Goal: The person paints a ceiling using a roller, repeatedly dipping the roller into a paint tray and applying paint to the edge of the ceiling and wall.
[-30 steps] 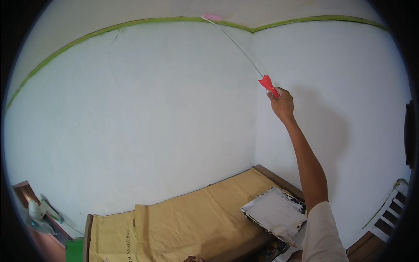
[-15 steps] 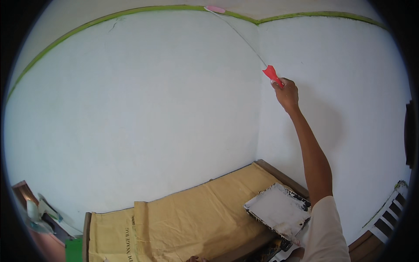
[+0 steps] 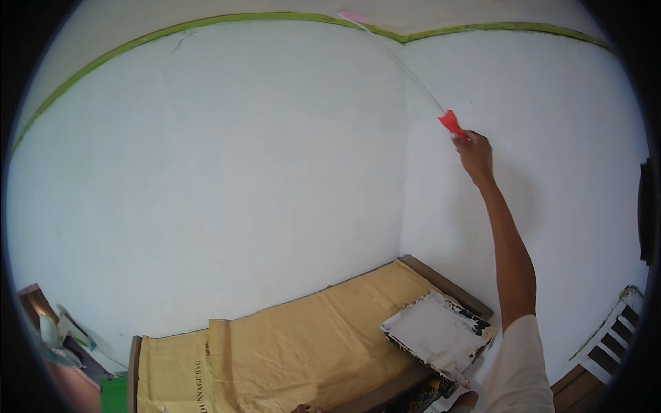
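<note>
My right hand [image 3: 476, 157] is raised in front of the far corner, its fingers closed around the red handle of a paint roller [image 3: 451, 122]. A long thin rod runs from the handle up and left to a pink roller head, which lies against the ceiling side of the green trim strip [image 3: 275, 16]. Only a sliver of my left hand [image 3: 305, 409] shows at the bottom edge, over the brown paper cover; what its fingers do is hidden. Below my right arm sits a paint tray [image 3: 430, 327] coated with white paint, dark and crusted at its edges.
Brown paper [image 3: 296, 344] covers a wooden-framed piece of furniture along the white wall [image 3: 241, 172]. A white slatted piece [image 3: 602, 354] stands at the lower right. Assorted items and a green block [image 3: 114, 394] are at the lower left.
My right hand has moved right and slightly down with the paint roller. The pink roller head has shifted a little to the right along the trim.
</note>
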Tool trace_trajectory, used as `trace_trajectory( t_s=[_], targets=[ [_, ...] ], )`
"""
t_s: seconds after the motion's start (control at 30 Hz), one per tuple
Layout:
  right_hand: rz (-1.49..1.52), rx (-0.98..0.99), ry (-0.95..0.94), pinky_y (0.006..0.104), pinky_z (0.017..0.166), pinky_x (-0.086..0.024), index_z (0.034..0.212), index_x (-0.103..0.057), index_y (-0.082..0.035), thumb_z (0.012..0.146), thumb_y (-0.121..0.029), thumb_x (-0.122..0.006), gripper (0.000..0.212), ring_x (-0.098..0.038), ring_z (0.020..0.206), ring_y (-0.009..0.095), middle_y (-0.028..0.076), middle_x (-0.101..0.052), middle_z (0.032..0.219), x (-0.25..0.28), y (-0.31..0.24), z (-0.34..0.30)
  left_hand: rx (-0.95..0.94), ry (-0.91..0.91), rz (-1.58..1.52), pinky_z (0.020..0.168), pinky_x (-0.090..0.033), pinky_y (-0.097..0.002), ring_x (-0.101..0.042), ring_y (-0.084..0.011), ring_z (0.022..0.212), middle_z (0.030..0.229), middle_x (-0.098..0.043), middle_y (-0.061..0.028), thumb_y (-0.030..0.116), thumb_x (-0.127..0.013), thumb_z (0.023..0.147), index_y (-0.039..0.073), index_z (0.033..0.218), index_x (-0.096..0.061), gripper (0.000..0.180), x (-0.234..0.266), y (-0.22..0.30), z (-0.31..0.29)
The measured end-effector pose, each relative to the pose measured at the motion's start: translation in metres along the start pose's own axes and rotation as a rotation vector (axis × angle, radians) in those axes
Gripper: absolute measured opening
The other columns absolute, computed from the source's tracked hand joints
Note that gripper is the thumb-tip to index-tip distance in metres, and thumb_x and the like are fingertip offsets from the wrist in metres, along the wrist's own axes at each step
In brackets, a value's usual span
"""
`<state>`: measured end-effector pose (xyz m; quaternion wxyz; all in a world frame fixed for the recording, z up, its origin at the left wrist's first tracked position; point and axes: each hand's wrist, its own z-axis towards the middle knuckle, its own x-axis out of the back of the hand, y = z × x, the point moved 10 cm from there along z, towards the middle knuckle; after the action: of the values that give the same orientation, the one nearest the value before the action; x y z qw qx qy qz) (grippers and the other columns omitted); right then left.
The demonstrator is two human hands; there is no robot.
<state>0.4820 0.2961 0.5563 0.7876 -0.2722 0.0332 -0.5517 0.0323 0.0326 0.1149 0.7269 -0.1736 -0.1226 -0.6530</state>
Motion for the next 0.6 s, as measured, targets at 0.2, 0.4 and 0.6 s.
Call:
trace_trajectory(
  t_s=[0.2, 0.4, 0.6],
  targets=[
    [-0.043, 0.002, 0.045, 0.0402, 0.068, -0.048, 0.095, -0.069, -0.006, 0.086, -0.042, -0.062, 0.038, -0.062, 0.071, 0.031, 0.013, -0.066, 0.076, 0.015, 0.017, 0.006, 0.059, -0.055, -0.279, 0.04, -0.041, -0.0321, -0.05, -0.0185, 0.044, 0.059, -0.056, -0.008, 0.033, -0.069, 0.084, 0.007, 0.091, -0.061, 0.028, -0.047, -0.012, -0.047],
    [-0.036, -0.001, 0.017, 0.0417, 0.065, -0.046, 0.095, -0.068, -0.006, 0.087, -0.043, -0.061, 0.039, -0.06, 0.069, 0.033, 0.012, -0.064, 0.072, 0.014, 0.024, 0.008, 0.254, -0.397, -0.672, 0.04, -0.043, -0.0315, -0.05, -0.0214, 0.043, 0.061, -0.056, -0.0101, 0.029, -0.072, 0.082, 0.002, 0.096, -0.059, 0.033, -0.074, -0.021, -0.052],
    [0.036, -0.033, -0.005, 0.0417, 0.066, -0.046, 0.097, -0.067, -0.005, 0.088, -0.043, -0.06, 0.04, -0.061, 0.07, 0.033, 0.014, -0.064, 0.075, 0.023, 0.024, -0.014, -0.154, -0.106, -0.277, 0.038, -0.041, -0.0314, -0.046, -0.0185, 0.041, 0.059, -0.053, -0.0076, 0.031, -0.068, 0.086, 0.005, 0.093, -0.06, 0.028, -0.055, 0.0, -0.062]
  ],
)
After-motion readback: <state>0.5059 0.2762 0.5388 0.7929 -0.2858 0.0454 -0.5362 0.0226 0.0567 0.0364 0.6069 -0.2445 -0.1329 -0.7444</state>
